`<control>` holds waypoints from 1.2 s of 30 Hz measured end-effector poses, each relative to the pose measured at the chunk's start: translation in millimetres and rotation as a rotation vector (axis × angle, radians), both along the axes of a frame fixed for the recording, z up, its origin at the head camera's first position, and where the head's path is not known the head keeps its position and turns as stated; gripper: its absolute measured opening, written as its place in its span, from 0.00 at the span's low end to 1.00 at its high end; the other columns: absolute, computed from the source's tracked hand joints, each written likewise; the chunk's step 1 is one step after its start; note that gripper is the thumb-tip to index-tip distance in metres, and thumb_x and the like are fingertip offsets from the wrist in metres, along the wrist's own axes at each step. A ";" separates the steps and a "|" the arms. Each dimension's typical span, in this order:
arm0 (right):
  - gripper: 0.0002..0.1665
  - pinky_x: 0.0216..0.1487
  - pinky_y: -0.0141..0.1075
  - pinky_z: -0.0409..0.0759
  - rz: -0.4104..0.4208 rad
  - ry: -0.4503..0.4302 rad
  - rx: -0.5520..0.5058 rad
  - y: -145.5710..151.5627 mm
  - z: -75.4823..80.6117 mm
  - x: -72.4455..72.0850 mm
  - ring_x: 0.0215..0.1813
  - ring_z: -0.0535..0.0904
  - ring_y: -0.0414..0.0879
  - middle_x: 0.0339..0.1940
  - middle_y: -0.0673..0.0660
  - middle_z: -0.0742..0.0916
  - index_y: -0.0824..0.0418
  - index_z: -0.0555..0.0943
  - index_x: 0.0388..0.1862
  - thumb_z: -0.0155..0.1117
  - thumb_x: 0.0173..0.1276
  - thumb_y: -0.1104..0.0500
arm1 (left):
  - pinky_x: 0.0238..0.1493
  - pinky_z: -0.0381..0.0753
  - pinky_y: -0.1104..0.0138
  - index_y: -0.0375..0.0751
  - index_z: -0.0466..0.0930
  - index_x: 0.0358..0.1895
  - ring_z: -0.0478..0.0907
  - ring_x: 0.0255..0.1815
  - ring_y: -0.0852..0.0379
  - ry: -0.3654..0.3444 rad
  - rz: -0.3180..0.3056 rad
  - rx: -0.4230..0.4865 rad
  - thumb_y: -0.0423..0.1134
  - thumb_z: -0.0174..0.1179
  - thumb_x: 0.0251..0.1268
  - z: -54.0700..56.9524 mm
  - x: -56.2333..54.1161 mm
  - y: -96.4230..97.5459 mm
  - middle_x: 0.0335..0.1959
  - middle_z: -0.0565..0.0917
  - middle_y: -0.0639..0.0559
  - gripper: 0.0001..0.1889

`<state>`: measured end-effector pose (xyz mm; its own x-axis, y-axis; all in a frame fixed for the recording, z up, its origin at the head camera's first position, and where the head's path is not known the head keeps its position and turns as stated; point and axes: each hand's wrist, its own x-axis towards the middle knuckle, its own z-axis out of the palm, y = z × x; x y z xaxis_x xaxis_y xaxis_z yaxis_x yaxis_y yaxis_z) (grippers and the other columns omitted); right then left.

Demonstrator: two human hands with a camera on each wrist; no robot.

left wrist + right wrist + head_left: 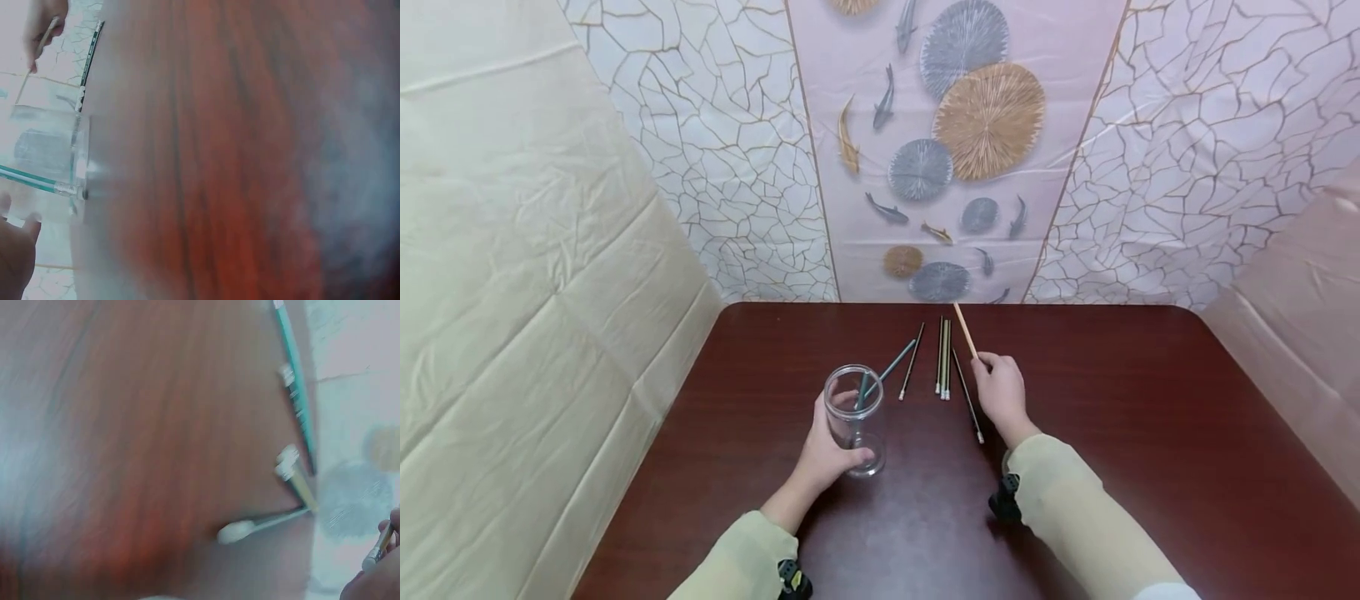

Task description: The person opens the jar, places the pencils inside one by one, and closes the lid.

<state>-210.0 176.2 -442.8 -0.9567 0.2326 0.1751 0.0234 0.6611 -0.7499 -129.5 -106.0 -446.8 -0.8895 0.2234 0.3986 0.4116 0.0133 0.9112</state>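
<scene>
My left hand [826, 446] grips a clear jar [867, 471], thumb on the near side and fingers round its far side. Inside the jar stands a green pencil [861, 392], also visible through the wall in the left wrist view, its eraser end down. My right hand [1002, 390] pinches a light wood-coloured pencil [965, 329], raised and pointing away. The right wrist view shows this pencil's metal-banded eraser end [373, 557] by the fingers. Next to the right hand a dark pencil [967, 396] lies slanted on the table.
Several dark and gold pencils [943, 358] lie side by side in the middle of the brown table [1112, 500]. Left of them are another dark pencil [912, 361] and a green pencil [895, 361] behind the jar. A patterned cloth [760, 167] hangs at the table's far edge.
</scene>
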 end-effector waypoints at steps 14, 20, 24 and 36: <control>0.15 0.36 0.30 0.71 0.100 0.251 -0.504 -63.2 92.3 27.2 0.36 0.73 0.41 0.43 0.59 0.85 0.64 0.80 0.48 0.59 0.68 0.56 | 0.64 0.59 0.51 0.26 0.49 0.67 0.63 0.62 0.33 0.047 0.078 -0.016 0.38 0.74 0.42 29.9 -5.3 4.9 0.60 0.69 0.28 0.51; 0.12 0.38 0.28 0.75 0.224 0.328 -0.576 -90.9 109.0 39.1 0.39 0.77 0.38 0.44 0.58 0.85 0.67 0.80 0.46 0.59 0.68 0.60 | 0.58 0.66 0.46 0.23 0.56 0.62 0.68 0.58 0.32 -0.049 0.043 0.050 0.20 0.68 0.39 22.7 -7.1 5.6 0.56 0.72 0.27 0.42; 0.11 0.38 0.28 0.75 0.267 0.333 -0.571 -101.6 110.3 41.6 0.38 0.76 0.39 0.43 0.57 0.85 0.67 0.80 0.45 0.59 0.68 0.61 | 0.57 0.67 0.45 0.24 0.57 0.60 0.70 0.57 0.34 -0.071 0.037 0.061 0.19 0.68 0.39 19.1 -7.6 5.6 0.55 0.73 0.29 0.40; 0.10 0.37 0.28 0.72 0.367 0.295 -0.599 -123.4 104.8 49.1 0.38 0.75 0.40 0.43 0.58 0.85 0.68 0.79 0.43 0.59 0.68 0.62 | 0.57 0.69 0.49 0.27 0.58 0.59 0.72 0.55 0.40 -0.054 0.065 -0.053 0.23 0.71 0.39 21.8 -9.3 2.8 0.53 0.75 0.33 0.40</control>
